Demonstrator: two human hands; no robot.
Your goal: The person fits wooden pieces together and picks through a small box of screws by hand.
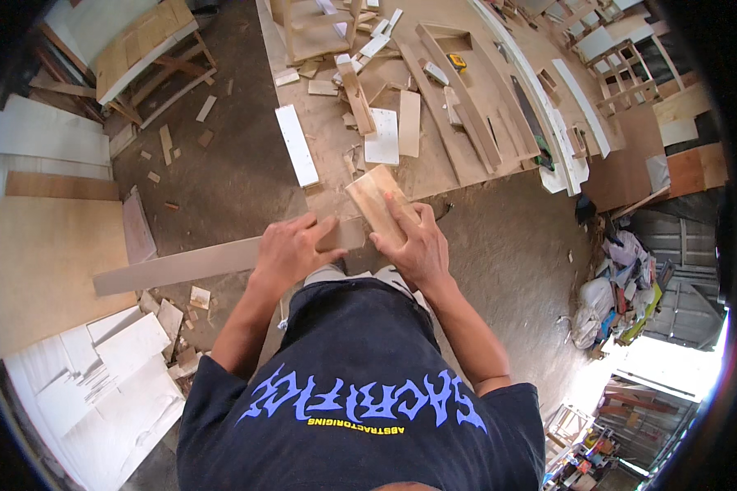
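A long, flat wooden board stretches leftward from in front of my body. My left hand is closed over it near its right end, thumb pointing to the right. In my right hand is a short, pale wooden block, tilted, with my fingers lying along its right side. The block's lower end is close to the board's right end; whether the two touch I cannot tell. Just beyond is the near corner of a wooden worktable.
White-faced strips, wood offcuts, a yellow tape measure and a handsaw lie on the worktable. Wood scraps litter the floor. Large panels stand at left, white sheets below them. Bags are heaped at right.
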